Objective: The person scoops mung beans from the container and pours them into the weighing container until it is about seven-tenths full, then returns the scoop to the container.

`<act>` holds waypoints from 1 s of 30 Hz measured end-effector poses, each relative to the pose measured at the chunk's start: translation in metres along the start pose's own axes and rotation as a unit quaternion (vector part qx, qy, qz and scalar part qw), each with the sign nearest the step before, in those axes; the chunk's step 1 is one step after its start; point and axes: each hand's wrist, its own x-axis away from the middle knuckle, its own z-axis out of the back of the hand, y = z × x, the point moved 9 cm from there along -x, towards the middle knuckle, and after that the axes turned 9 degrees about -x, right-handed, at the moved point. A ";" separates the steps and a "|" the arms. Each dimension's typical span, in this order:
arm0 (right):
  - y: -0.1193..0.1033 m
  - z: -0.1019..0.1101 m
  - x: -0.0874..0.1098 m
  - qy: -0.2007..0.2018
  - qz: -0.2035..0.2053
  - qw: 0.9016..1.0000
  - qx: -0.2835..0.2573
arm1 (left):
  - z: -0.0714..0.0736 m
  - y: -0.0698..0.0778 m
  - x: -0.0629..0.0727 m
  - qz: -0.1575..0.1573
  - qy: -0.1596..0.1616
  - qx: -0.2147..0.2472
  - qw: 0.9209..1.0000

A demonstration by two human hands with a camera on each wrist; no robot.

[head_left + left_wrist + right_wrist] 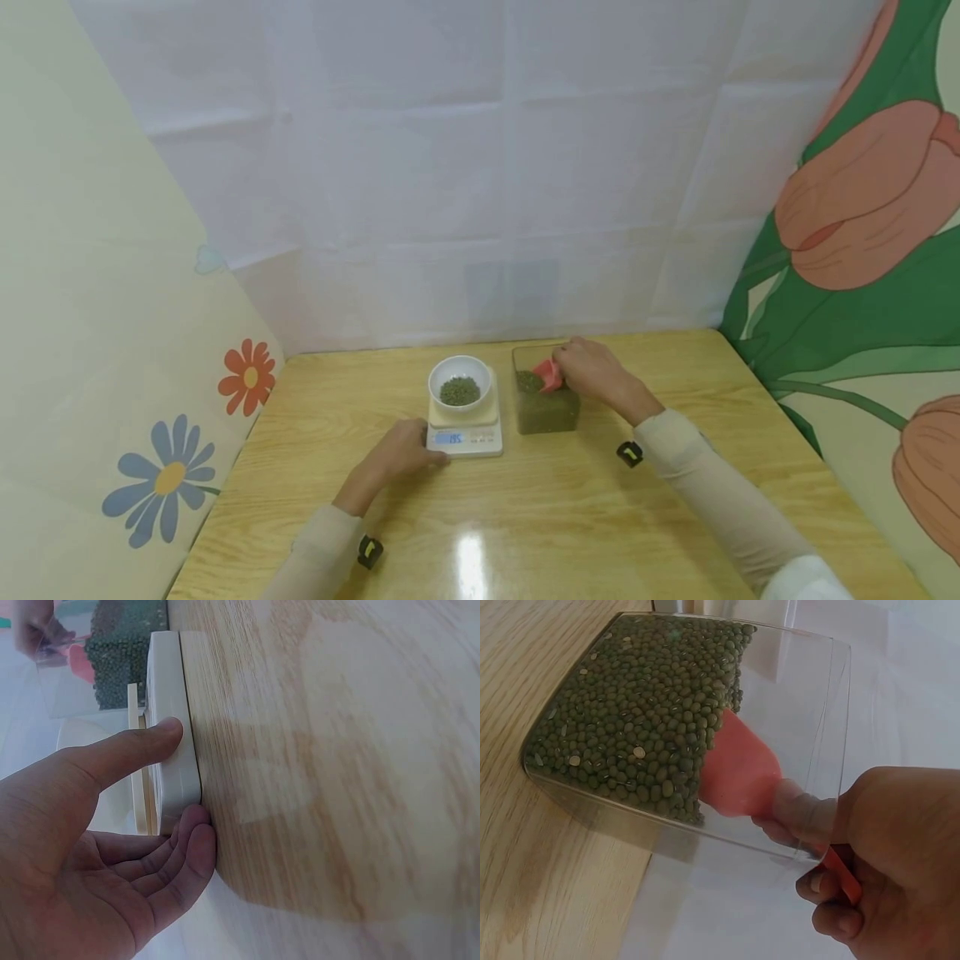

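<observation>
My left hand [401, 450] holds the near left corner of a white kitchen scale [483, 450]; in the left wrist view its thumb presses one side of the scale [169, 682], with curled fingers against the adjoining side. A white bowl [456, 362] stands on the scale's platform, holding a heap of green mung beans [459, 392]. To the right is a clear plastic container [799, 682] partly filled with mung beans [645, 712]. My right hand [596, 372] reaches over its rim, gripping a red scoop [739, 769] by the handle. The scoop's front edge is buried in the beans.
The wooden table [540, 517] runs up to a white cloth [480, 208] behind. A flower-patterned panel [180, 400] borders it on the left, another [847, 275] on the right. The scale's blue display [450, 438] is lit.
</observation>
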 end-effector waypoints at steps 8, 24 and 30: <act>0.000 -0.002 -0.002 -0.002 0.005 1.000 -0.004 | -0.001 0.001 0.000 -0.002 -0.002 0.006 1.000; -0.006 -0.002 -0.005 -0.016 0.006 1.000 -0.015 | -0.001 0.000 -0.001 -0.012 0.000 0.004 1.000; -0.008 -0.003 -0.005 -0.008 0.017 1.000 -0.015 | -0.001 0.000 -0.002 -0.017 0.001 0.006 1.000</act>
